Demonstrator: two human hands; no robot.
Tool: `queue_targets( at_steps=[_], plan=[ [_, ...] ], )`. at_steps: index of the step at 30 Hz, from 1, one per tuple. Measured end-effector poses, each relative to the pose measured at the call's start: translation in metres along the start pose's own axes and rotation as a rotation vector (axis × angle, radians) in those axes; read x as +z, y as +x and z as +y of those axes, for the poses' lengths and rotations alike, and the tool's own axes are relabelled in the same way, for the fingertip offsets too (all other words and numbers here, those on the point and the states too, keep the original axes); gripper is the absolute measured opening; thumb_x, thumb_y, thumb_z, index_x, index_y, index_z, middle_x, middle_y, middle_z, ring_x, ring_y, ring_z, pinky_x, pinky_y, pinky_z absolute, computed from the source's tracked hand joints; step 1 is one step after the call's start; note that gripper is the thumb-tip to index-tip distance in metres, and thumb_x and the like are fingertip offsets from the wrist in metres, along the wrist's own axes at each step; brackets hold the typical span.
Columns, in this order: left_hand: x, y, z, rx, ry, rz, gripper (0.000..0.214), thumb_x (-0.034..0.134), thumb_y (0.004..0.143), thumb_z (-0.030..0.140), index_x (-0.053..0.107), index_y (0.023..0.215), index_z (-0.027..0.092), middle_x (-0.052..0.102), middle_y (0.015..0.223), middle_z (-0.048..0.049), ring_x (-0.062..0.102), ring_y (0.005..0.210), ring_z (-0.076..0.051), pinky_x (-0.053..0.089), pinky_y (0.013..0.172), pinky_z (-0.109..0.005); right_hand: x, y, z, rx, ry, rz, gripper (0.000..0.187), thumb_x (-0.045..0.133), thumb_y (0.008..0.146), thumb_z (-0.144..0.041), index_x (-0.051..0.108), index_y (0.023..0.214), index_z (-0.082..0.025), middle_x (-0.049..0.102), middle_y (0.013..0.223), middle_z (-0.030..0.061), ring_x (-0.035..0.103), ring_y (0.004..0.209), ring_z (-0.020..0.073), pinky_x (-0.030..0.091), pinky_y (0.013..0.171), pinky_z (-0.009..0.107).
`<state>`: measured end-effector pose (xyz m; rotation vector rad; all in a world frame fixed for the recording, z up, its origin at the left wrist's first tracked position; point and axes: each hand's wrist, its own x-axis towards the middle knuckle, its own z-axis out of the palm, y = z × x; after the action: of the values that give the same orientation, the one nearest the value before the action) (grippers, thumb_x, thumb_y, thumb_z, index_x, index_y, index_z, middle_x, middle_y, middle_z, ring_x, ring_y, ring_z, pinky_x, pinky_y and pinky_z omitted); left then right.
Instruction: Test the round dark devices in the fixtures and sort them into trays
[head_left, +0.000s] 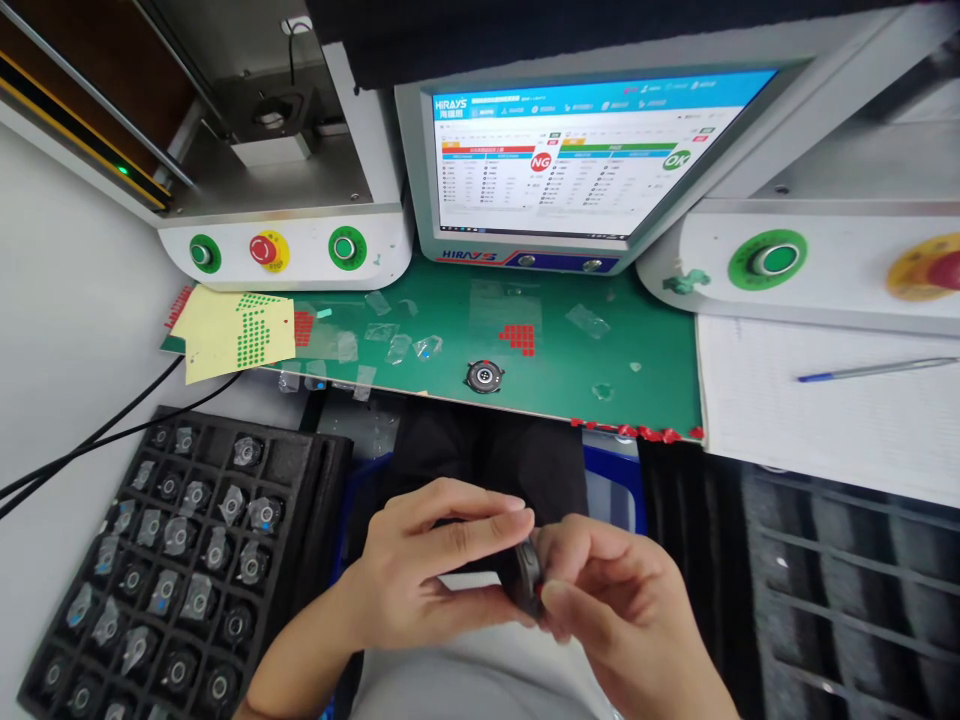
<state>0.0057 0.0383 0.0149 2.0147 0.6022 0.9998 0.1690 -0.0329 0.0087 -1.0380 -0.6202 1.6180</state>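
left hand (427,570) pinched watch (528,575) on edge over lap, probably so right hand (622,600) could reach its side; right fingers curled close by red bit (539,592), hold unclear. second watch (484,376) lay on mat (645,360).

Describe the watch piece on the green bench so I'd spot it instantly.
Find the lit monitor, then the green bench before it. Near its front edge lies the watch piece: round and black with a pale ring, unlike the red squares and clear film scraps.
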Motion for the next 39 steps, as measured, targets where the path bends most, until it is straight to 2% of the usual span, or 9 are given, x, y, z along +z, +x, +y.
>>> queue_targets(
  at_steps=[7,13,17,22,25,28,33,36,39],
  plan=[
    [-0.001,-0.002,-0.003,-0.002,0.006,0.026,0.057,0.075,0.085,0.035,0.056,0.139,0.026,0.072,0.106,-0.0084,0.072,0.089,-0.018,0.063,0.073,-0.028,0.012,0.002,0.008,0.061,0.174,-0.005,0.035,0.075,0.081,-0.042,0.054,0.064,-0.02,0.048,0.05,-0.004,0.048,0.048,0.0102,0.045,0.05,0.023],
    [-0.003,-0.009,-0.007,-0.036,-0.096,0.006,0.06,0.077,0.082,0.033,0.057,0.138,0.026,0.069,0.104,-0.0084,0.071,0.086,-0.017,0.061,0.072,-0.027,0.021,0.005,0.008,0.26,0.517,0.007,0.049,0.086,0.066,-0.035,0.04,0.073,-0.023,0.043,0.06,-0.0098,0.04,0.044,0.0053,0.05,0.048,0.021],
    [-0.005,-0.011,-0.011,-0.063,-0.153,-0.036,0.063,0.079,0.08,0.034,0.057,0.139,0.028,0.07,0.102,-0.0082,0.07,0.086,-0.018,0.061,0.071,-0.029,0.019,0.007,0.016,0.38,0.575,-0.041,0.055,0.09,0.061,-0.035,0.037,0.07,-0.022,0.04,0.05,-0.012,0.041,0.041,0.0039,0.045,0.046,0.015],
    [-0.003,-0.008,-0.017,-0.055,-0.211,-0.033,0.065,0.083,0.076,0.032,0.059,0.137,0.028,0.071,0.102,-0.0084,0.07,0.085,-0.018,0.061,0.072,-0.028,0.02,0.008,0.024,0.379,0.608,-0.022,0.055,0.092,0.058,-0.035,0.04,0.072,-0.023,0.04,0.045,-0.0132,0.033,0.036,0.0029,0.041,0.042,0.013],
    [0.002,-0.005,-0.018,-0.128,-0.36,0.002,0.065,0.085,0.073,0.034,0.062,0.134,0.029,0.072,0.102,-0.0078,0.071,0.086,-0.018,0.06,0.074,-0.026,0.021,0.009,0.018,0.306,0.613,-0.031,0.048,0.089,0.064,-0.039,0.045,0.075,-0.022,0.043,0.05,-0.0115,0.034,0.039,0.0033,0.047,0.048,0.017],
    [0.008,-0.002,-0.015,-0.341,-0.714,0.062,0.058,0.081,0.078,0.039,0.063,0.133,0.029,0.072,0.108,-0.0086,0.071,0.088,-0.018,0.06,0.073,-0.025,0.017,0.01,0.009,0.189,0.613,-0.011,0.037,0.08,0.075,-0.044,0.052,0.076,-0.02,0.045,0.06,-0.007,0.043,0.047,0.0067,0.05,0.051,0.021],
    [0.014,-0.004,-0.006,-0.633,-1.237,0.053,0.036,0.059,0.096,0.041,0.071,0.121,0.019,0.074,0.097,-0.0109,0.068,0.069,-0.012,0.055,0.059,-0.018,0.006,0.013,0.006,-0.032,0.384,0.279,0.023,0.079,0.076,-0.035,0.061,0.075,-0.021,0.058,0.073,-0.0011,0.06,0.069,0.0132,0.056,0.065,0.024],
    [0.019,-0.007,-0.005,-0.722,-1.241,0.113,0.031,0.058,0.096,0.039,0.072,0.109,0.015,0.074,0.087,-0.0096,0.06,0.052,-0.007,0.048,0.048,-0.014,0.006,0.014,0.012,-0.119,0.299,0.344,0.016,0.081,0.075,-0.03,0.068,0.08,-0.024,0.067,0.082,0.0004,0.065,0.074,0.0133,0.056,0.066,0.022],
    [0.023,-0.009,-0.007,-0.766,-1.132,0.153,0.03,0.064,0.092,0.043,0.067,0.093,0.013,0.071,0.072,-0.006,0.051,0.043,-0.005,0.039,0.039,-0.011,0.009,0.014,0.017,-0.15,0.235,0.284,0.013,0.078,0.08,-0.035,0.072,0.089,-0.027,0.073,0.093,0.0033,0.069,0.09,0.0173,0.058,0.071,0.023]
  ],
)
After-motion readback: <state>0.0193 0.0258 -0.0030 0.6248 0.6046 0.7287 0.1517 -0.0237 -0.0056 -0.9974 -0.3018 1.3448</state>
